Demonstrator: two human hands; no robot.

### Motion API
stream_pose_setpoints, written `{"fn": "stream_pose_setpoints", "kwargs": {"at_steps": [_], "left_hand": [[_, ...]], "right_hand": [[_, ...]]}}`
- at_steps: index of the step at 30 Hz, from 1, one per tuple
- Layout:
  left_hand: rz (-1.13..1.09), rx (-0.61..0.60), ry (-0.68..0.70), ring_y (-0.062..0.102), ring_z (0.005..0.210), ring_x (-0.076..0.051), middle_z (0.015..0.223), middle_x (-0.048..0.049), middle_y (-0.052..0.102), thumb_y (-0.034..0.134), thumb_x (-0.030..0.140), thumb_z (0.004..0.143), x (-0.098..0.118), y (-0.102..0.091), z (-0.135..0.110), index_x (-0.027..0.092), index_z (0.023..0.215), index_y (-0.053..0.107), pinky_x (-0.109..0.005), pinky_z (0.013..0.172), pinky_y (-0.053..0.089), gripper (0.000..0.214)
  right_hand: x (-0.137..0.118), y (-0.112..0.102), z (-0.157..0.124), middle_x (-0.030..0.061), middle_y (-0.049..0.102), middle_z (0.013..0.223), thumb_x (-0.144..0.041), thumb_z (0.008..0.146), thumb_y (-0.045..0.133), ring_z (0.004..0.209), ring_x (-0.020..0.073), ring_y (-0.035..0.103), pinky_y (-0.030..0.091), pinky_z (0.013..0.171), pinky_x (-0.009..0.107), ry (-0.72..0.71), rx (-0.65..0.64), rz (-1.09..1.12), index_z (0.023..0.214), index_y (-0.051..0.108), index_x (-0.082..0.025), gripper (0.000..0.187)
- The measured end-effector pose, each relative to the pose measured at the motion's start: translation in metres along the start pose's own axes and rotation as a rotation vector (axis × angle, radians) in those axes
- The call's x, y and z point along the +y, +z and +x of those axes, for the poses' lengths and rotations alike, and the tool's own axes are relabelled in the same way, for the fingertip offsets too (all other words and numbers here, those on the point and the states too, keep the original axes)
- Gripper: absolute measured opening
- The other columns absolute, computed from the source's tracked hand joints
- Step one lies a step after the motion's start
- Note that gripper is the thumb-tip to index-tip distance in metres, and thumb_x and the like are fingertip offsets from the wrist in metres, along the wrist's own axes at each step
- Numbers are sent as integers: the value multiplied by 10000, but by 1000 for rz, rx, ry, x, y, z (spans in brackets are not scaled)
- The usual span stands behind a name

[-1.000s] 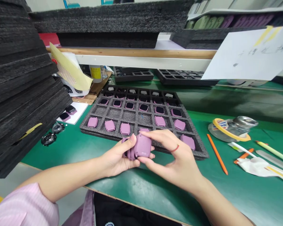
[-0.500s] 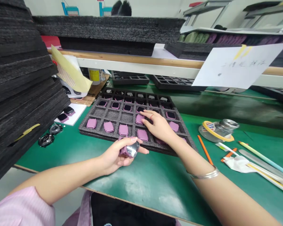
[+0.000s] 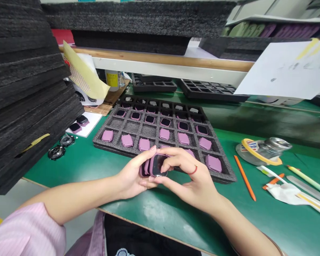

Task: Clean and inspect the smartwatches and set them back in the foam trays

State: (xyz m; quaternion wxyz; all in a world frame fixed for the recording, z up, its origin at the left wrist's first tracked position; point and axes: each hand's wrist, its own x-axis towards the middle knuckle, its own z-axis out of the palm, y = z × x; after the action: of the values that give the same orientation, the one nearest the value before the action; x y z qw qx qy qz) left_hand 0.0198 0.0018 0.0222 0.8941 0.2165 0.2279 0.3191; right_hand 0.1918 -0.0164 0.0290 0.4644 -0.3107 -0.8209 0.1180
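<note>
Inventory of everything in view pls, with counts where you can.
Foam sheets: stack, black, far left
Round black parts: 2, black, on bench left
White card: 1, white, left of tray
Foam tray: 1, dark grey, mid-bench
Pink cases: many, pink, in tray
Plastic trays: 2, black, far bench
Paper sign: 1, white, upper right
Glass jar: 1, clear, right
Orange pencil: 1, orange, right of tray
White cloth: 1, white, far right
Pink-cased device: 1, pink and black, held in hands
Left hand: 1, gripping device
Right hand: 1, red ring, gripping device
</note>
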Motion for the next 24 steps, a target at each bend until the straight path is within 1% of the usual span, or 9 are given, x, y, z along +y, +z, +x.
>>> {"fn": "stream_pose_setpoints", "kwargs": {"at_steps": [3,6,10,12,13,15,18,21,24], "left_hand": [[12,0,6,444,402,-27,641,-2,600,782,468,809,-1,0,0,116,795,671,-115,342,221,368],[40,-33,-19,459,384,-42,629,-18,631,803,512,775,-2,-1,0,116,803,688,-132,322,206,413],[38,-48,-41,480,385,-47,795,-84,743,818,518,747,-1,0,0,102,916,733,-158,317,198,457],[30,-54,-35,485,391,-51,815,-87,752,822,508,745,0,1,-1,103,935,735,-167,322,192,456],[32,-58,-35,483,392,-52,813,-89,751,815,507,753,1,1,-1,101,931,734,-171,324,188,451],[38,-58,-37,478,391,-54,815,-97,749,784,505,783,1,1,-1,98,927,729,-180,328,182,436],[42,-50,-36,484,398,-61,817,-106,746,744,493,818,2,1,-2,95,917,722,-188,331,181,410],[32,-57,-34,497,406,-67,816,-107,747,752,484,816,2,1,-2,92,919,724,-191,330,190,406],[19,-71,-38,500,401,-67,809,-99,749,780,495,792,2,0,-2,92,919,733,-189,325,191,425]], "right_hand": [[-2,0,1,99,767,1043,-222,893,719,978,244,745,629,826,392,26,50,22,848,665,-224,70],[-4,-1,1,66,781,940,-189,898,706,944,232,747,631,815,385,133,185,100,842,693,-237,76],[-1,-6,-1,12,742,793,-271,900,742,576,121,665,589,555,259,353,487,285,802,703,-234,112],[4,-8,-3,0,755,788,-305,892,761,499,96,649,592,527,238,449,596,365,816,710,-231,118],[6,-9,-4,3,771,814,-312,885,771,545,109,696,623,577,245,484,625,389,839,719,-233,106],[9,-10,-5,25,799,925,-298,876,782,799,168,789,669,777,291,509,626,404,916,738,-242,82],[8,-10,-6,36,795,1084,-231,874,775,1041,201,770,646,954,337,460,563,414,1039,734,-259,172],[3,-10,-7,32,806,1025,-194,905,730,941,202,793,681,891,357,422,516,359,1005,726,-251,115],[0,-11,-9,26,809,944,-158,905,724,873,214,799,702,823,383,353,498,196,931,735,-251,97]]}}
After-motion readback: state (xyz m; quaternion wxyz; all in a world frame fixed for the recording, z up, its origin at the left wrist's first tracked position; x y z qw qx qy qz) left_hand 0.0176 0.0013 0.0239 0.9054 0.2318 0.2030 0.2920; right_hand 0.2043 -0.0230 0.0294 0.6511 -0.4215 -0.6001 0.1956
